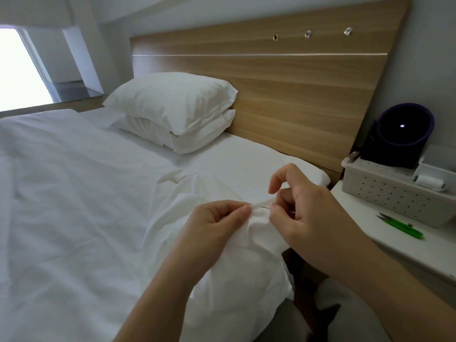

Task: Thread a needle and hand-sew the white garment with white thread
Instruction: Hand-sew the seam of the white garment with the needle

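- Plainly the threading is behind them and the sewing itself is in hand, judging by how things lie: the bed (74, 193) serves as the work surface, and the person sits at its edge beside the bedside shelf (394, 250).
- Draped from the mattress down over the person's lap lies the white garment (234, 267), with one small fold lifted up between the two hands.
- On the right, the right hand (303, 218) is curled, thumb and a finger pinching the back end of the needle, while the forefinger is crooked up and free above it.
- Opposite it, the left hand (212, 225) is closed on that fold, thumb pressed over the cloth against the fingers beneath, holding it taut.
- On the shelf lie green snips (399, 224), well apart from the hands, untouched, with a white spool (429, 183) behind them.
- Between the hands runs the needle (261, 206), nearly level, its tip at the fold just beside the left thumb.
- Next, I would guess, comes a push through the cloth and a regrip at the tip to draw it out; the fold needs to stay tight.
- As for the white thread, it is too fine to make out against the cloth.
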`<state>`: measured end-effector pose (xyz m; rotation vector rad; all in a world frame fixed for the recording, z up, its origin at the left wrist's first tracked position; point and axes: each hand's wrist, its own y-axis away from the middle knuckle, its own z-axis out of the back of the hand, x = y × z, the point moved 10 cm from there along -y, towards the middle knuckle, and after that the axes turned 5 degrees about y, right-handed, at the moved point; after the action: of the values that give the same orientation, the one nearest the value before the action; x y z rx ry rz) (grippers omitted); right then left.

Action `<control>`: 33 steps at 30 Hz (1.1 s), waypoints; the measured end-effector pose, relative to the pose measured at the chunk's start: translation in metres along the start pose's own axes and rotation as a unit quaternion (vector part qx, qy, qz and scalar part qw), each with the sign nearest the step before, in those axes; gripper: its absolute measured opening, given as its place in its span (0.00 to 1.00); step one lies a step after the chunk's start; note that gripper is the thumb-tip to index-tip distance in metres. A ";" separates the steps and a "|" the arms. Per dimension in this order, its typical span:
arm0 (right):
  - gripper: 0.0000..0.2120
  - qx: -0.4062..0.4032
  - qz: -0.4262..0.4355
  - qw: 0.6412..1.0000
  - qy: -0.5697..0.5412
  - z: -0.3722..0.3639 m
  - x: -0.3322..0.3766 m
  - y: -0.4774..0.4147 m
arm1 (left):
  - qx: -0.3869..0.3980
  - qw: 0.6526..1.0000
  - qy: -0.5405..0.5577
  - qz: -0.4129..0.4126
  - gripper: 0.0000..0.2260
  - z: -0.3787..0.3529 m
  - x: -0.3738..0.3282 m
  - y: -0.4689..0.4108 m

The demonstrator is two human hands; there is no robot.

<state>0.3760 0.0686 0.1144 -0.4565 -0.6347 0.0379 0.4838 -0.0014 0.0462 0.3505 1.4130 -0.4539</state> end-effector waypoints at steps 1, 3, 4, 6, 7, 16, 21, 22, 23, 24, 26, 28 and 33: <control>0.11 0.000 0.000 1.000 -0.001 0.000 0.000 0.000 | -0.001 1.000 -0.002 -0.001 0.08 0.000 0.000 0.000; 0.10 0.000 -0.001 1.000 -0.001 0.000 0.000 0.000 | -0.002 1.000 -0.002 -0.001 0.08 0.000 -0.001 0.000; 0.10 0.001 -0.002 1.000 -0.001 0.000 0.000 0.000 | -0.002 1.000 -0.002 -0.002 0.08 0.000 -0.001 0.000; 0.10 0.003 -0.005 1.000 -0.002 0.000 0.000 -0.001 | -0.003 1.000 -0.004 -0.005 0.08 0.000 -0.002 0.001; 0.10 0.003 -0.005 1.000 -0.001 0.000 0.000 -0.001 | -0.005 1.000 -0.005 -0.006 0.08 0.000 -0.002 0.001; 0.10 -0.009 0.009 0.999 0.040 0.000 0.002 0.001 | -0.009 1.000 -0.019 -0.022 0.07 -0.001 -0.006 0.001; 0.11 -0.002 0.032 0.993 0.117 -0.007 0.011 0.003 | -0.022 0.994 -0.072 -0.082 0.07 -0.002 -0.019 0.005; 0.10 0.000 0.033 0.992 0.123 -0.009 0.013 0.003 | -0.023 0.992 -0.081 -0.091 0.07 -0.004 -0.022 0.007; 0.10 0.002 0.037 0.991 0.130 -0.011 0.015 0.001 | -0.022 0.991 -0.092 -0.099 0.07 -0.005 -0.025 0.008; 0.10 0.005 0.038 0.990 0.134 -0.013 0.014 0.000 | -0.022 0.989 -0.102 -0.104 0.07 -0.006 -0.027 0.008; 0.09 0.014 0.031 0.992 0.118 -0.017 0.010 -0.001 | -0.027 0.988 -0.108 -0.106 0.07 -0.005 -0.028 0.009; 0.08 0.016 0.020 0.997 0.078 -0.015 0.005 -0.002 | -0.039 0.990 -0.092 -0.097 0.07 0.001 -0.025 0.008; 0.08 0.002 0.046 0.999 0.001 -0.002 0.008 -0.004 | -0.059 0.994 -0.057 -0.078 0.07 0.010 -0.018 0.005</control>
<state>0.3834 0.0658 0.1194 -0.4813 -0.6121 0.1256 0.4926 -0.0005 0.0655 0.1169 1.3550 -0.5060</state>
